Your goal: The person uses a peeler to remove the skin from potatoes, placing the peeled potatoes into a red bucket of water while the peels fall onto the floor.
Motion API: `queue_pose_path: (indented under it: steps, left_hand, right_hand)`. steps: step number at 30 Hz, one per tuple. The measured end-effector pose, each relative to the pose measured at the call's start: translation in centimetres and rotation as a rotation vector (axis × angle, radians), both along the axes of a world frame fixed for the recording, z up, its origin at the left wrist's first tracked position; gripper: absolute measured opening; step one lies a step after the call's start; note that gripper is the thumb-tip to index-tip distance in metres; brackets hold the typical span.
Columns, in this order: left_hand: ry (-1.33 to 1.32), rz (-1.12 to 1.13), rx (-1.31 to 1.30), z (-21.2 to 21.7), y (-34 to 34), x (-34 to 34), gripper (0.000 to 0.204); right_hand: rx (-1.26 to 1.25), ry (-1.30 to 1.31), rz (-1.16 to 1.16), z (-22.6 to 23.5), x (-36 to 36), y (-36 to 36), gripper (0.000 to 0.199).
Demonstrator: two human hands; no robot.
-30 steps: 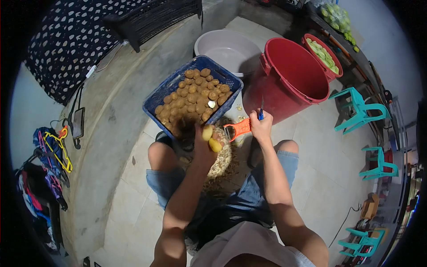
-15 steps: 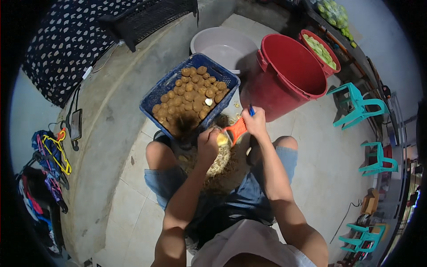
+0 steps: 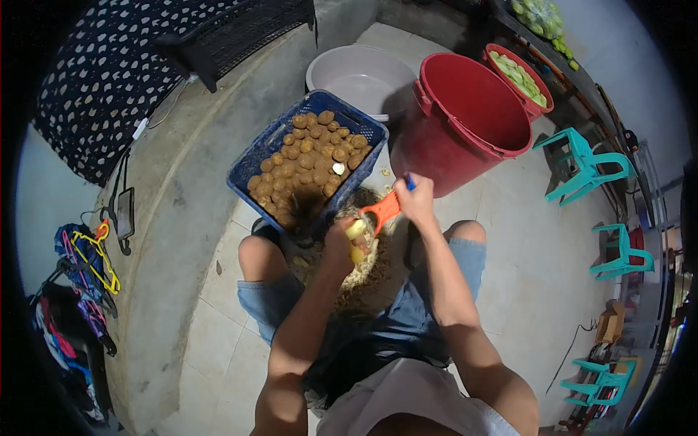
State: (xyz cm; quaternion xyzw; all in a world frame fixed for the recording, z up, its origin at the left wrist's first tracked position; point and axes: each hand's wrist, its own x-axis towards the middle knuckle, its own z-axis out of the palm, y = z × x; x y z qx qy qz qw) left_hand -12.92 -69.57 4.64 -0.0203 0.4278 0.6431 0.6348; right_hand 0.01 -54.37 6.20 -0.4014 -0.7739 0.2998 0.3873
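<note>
My left hand (image 3: pixel 340 238) is closed around a partly peeled potato (image 3: pixel 355 230), its yellow flesh showing between the fingers. In my right hand (image 3: pixel 416 198) is a peeler (image 3: pixel 382 211) with a wide orange head and a blue handle end. The peeler's head lies close beside the potato; whether the blade touches it I cannot tell. Below both hands a heap of peelings (image 3: pixel 354 282) covers the floor between my legs. Just beyond my left hand stands a blue crate (image 3: pixel 243 161) full of brown unpeeled potatoes (image 3: pixel 305 163), with one pale piece among them.
A tall red bin (image 3: pixel 465 116) stands beyond my right hand, with a grey basin (image 3: pixel 360 73) behind the crate. A red tub of pale green pieces (image 3: pixel 520 76) is farther right. Green plastic stools (image 3: pixel 582 167) line the right side. A concrete ledge (image 3: pixel 178 196) runs along the left.
My left hand has moved slightly left and down and turned the potato, so more peeled flesh shows. The peeler's head has tilted and swung a little left. The view has shifted slightly.
</note>
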Motion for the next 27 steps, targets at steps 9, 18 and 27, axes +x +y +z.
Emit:
queue_pose_path:
  steps: [9, 18, 27]
  left_hand:
    - [-0.056, 0.082, -0.121, -4.9, 0.4, -1.2, 0.029]
    - [-0.108, -0.165, -0.156, -10.1, 6.3, 4.7, 0.030]
    - [-0.015, 0.015, 0.335, 9.3, 27.9, 8.5, 0.060]
  right_hand:
    - [-0.128, 0.185, -0.204, 2.0, 3.7, 1.6, 0.029]
    - [-0.659, 0.968, -0.206, 3.5, 10.3, 3.2, 0.022]
    - [-0.639, 1.104, -0.207, 3.7, 13.3, 4.0, 0.027]
